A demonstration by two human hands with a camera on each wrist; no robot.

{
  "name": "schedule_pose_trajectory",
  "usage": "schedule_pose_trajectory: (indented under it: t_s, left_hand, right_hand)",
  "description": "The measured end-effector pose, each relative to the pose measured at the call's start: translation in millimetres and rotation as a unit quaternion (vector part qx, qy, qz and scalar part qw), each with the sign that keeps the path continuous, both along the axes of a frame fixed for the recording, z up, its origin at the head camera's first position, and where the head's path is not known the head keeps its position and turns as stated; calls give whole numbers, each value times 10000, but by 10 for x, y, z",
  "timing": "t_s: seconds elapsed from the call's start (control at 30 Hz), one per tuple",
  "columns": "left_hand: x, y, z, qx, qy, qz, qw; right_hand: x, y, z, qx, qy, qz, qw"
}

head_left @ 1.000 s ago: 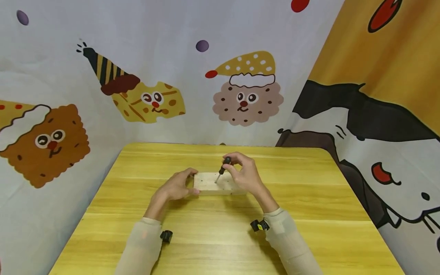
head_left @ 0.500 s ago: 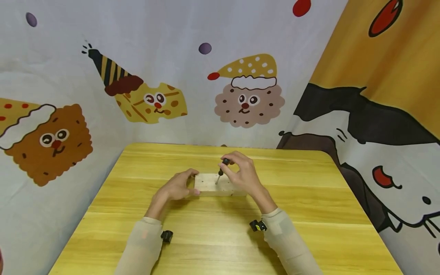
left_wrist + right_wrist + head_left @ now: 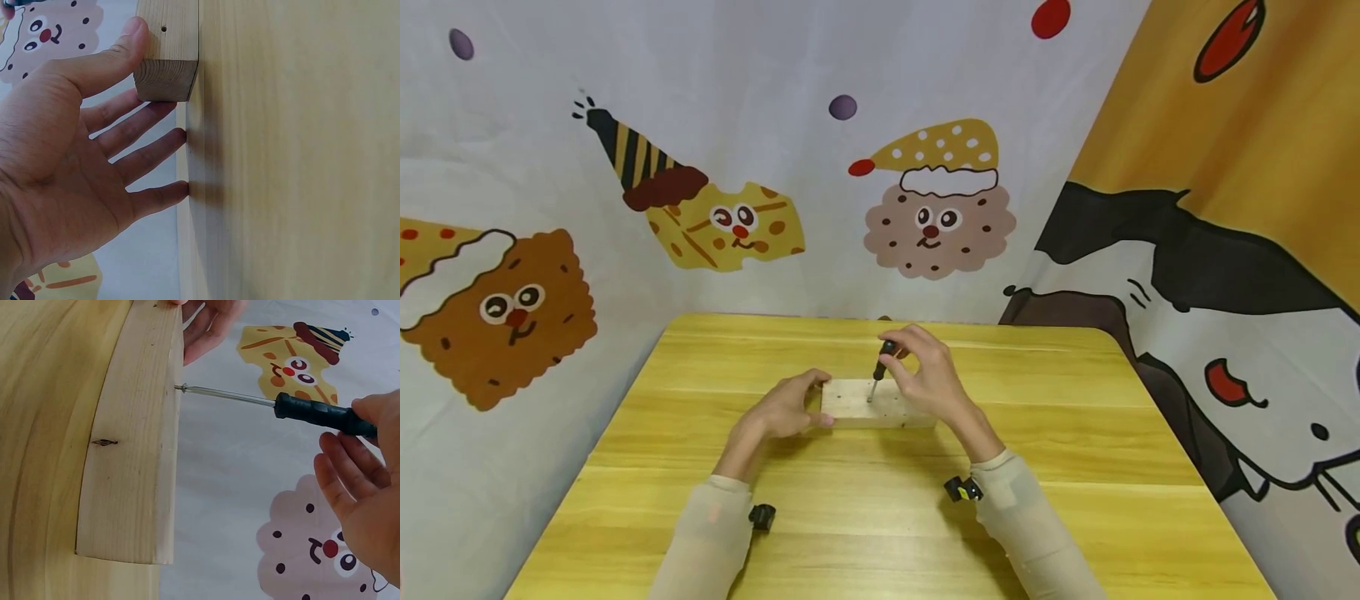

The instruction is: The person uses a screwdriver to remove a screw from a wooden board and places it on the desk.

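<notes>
A pale wooden block (image 3: pixel 850 404) lies flat on the table, small dark holes dotting its top face. My left hand (image 3: pixel 786 408) pinches the block's left end, thumb on the near side and index finger at the far side; its other fingers extend past the end in the left wrist view. Above the block, my right hand (image 3: pixel 932 379) grips the dark handle of a screwdriver (image 3: pixel 315 414) between thumb and fingertips. The screwdriver's metal shaft slants slightly, its tip meeting the head of a small screw (image 3: pixel 180 387) at the block's top face. My right hand hides the block's right end in the head view.
The yellow wood-grain table (image 3: pixel 865 517) reaches back to a curtain (image 3: pixel 760 75) printed with cartoon figures. Small black wrist cameras sit on both cuffs, the left camera (image 3: pixel 763 517) and the right camera (image 3: pixel 962 489).
The screwdriver's handle has tipped a little leftward and stands more upright, with my right hand's fingers shifted around it. The block and my left hand stay in place.
</notes>
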State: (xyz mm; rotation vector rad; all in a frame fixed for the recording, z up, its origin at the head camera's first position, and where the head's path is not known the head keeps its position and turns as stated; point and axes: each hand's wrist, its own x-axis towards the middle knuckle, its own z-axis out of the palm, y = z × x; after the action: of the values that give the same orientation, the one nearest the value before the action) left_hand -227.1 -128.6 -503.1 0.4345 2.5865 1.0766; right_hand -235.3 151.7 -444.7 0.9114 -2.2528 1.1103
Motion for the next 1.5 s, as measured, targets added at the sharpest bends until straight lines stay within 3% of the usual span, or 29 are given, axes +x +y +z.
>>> schedule_pose_trajectory:
  t_s: [0.27, 0.7, 1.07, 1.5]
  left_hand:
    - [15, 6, 6, -3, 10, 11, 10000]
    - [0, -1, -22, -41, 17, 10, 10000]
    - [-4, 4, -5, -41, 42, -28, 10000]
    - [4, 5, -13, 18, 42, -22, 10000]
  right_hand:
    - [-32, -12, -33, -59, 326, -281, 9991]
    - [-3, -14, -10, -144, -55, -221, 9996]
    - [-48, -12, -66, -190, 584, -536, 9967]
    - [-35, -3, -56, -280, 236, -364, 9987]
